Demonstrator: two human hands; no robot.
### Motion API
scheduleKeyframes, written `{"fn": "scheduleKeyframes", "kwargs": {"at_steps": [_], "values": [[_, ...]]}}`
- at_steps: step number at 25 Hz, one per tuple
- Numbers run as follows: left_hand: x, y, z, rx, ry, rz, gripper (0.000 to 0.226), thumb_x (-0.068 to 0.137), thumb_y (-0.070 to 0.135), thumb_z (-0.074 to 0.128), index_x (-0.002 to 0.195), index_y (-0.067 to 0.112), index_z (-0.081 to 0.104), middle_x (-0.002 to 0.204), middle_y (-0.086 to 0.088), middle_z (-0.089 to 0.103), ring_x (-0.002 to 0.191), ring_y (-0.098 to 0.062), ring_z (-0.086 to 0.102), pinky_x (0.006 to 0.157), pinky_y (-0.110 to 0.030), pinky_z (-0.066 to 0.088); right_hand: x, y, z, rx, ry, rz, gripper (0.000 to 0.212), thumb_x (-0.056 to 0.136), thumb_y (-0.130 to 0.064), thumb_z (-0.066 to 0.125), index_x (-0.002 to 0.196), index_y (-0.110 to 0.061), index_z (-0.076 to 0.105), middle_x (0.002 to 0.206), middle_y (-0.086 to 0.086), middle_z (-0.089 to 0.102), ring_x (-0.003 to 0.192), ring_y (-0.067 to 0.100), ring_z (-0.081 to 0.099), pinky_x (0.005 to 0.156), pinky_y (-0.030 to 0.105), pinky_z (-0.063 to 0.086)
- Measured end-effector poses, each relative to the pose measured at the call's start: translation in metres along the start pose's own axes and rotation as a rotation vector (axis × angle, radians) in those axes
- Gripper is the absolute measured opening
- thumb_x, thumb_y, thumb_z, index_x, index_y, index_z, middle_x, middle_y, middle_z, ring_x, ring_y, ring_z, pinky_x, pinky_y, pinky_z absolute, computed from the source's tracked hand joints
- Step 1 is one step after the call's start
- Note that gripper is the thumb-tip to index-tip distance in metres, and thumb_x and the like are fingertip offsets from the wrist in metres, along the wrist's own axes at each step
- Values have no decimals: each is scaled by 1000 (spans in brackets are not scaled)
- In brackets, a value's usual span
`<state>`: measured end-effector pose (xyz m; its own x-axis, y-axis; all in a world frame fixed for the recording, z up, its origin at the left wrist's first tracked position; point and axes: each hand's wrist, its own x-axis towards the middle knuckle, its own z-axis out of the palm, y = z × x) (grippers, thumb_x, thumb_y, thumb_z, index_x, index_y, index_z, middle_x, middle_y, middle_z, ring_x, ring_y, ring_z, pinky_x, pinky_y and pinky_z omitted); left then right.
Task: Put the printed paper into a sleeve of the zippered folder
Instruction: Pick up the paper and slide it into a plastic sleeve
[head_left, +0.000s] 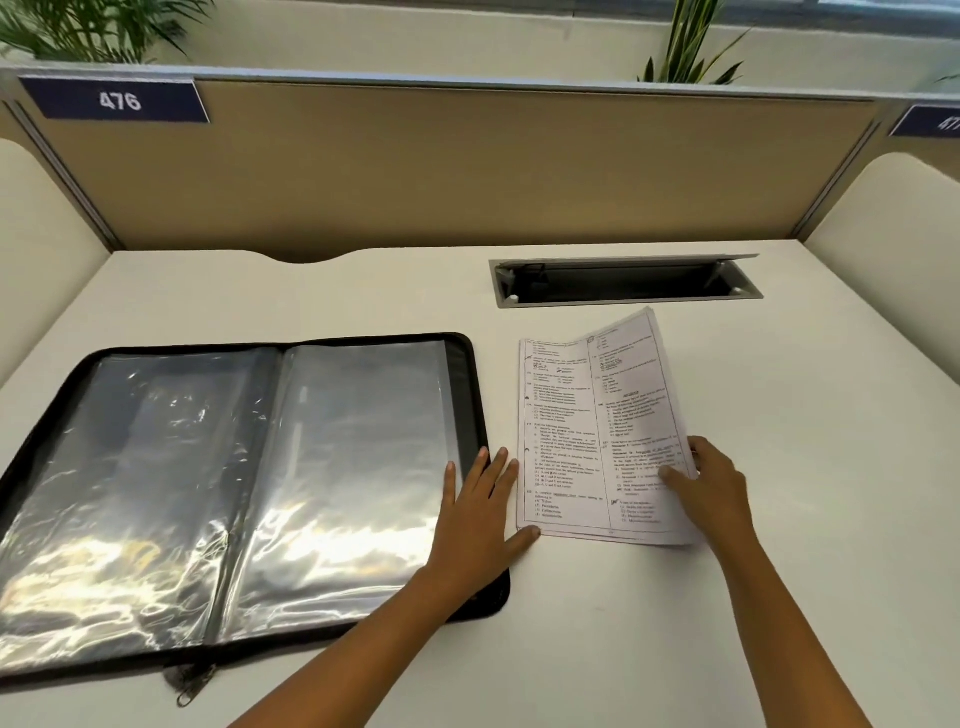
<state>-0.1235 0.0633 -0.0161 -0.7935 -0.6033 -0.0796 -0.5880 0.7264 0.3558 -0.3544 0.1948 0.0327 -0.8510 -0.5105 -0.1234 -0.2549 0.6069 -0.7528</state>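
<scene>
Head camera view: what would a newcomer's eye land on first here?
The open zippered folder at left stands out, clear sleeves glaring with reflections. Right of it is the printed paper, its right edge pinched by the right hand; the left hand rests flat on the folder's edge.

White desk (675, 623); open cable tray (626, 283); sign 476 (117, 100)

Text on printed paper (582, 431) unreadably small; zippered folder (156, 493) left edge cropped.

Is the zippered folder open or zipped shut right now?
Open. The zippered folder lies spread flat on the desk, with two clear sleeves facing up.
</scene>
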Motion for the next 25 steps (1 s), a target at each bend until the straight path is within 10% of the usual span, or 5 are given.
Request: {"fn": "scheduleKeyframes", "kwargs": {"at_steps": [6,10,14,25], "values": [[9,27,-29,-753,134,-198,53,101,26,40,150,24,19,158,2,23,145,-19,21,118,-37,18,-24,9,-19,337,-55,-24,30,82,-6,69,106,-22,62,108,2,70,96,25,67,85,41,54],[30,36,-63,-1158,155,-349,38,101,34,38,138,28,38,135,4,55,109,-15,63,83,-31,58,-34,-4,-21,566,-140,-75,30,80,-9,71,102,-28,65,101,-5,74,88,16,71,74,30,59],[38,44,-87,-1182,273,-217,18,100,31,40,98,39,56,105,7,69,90,-10,68,65,-21,56,-35,-22,-9,562,8,-143,27,82,-3,68,104,-19,63,102,0,72,91,20,69,72,27,59],[47,81,-110,-1179,505,48,13,94,42,40,102,40,50,93,19,63,87,1,64,61,-12,53,-25,-47,-16,757,246,-248,17,90,-19,61,107,-18,56,106,-1,68,95,13,66,67,16,55]]}}
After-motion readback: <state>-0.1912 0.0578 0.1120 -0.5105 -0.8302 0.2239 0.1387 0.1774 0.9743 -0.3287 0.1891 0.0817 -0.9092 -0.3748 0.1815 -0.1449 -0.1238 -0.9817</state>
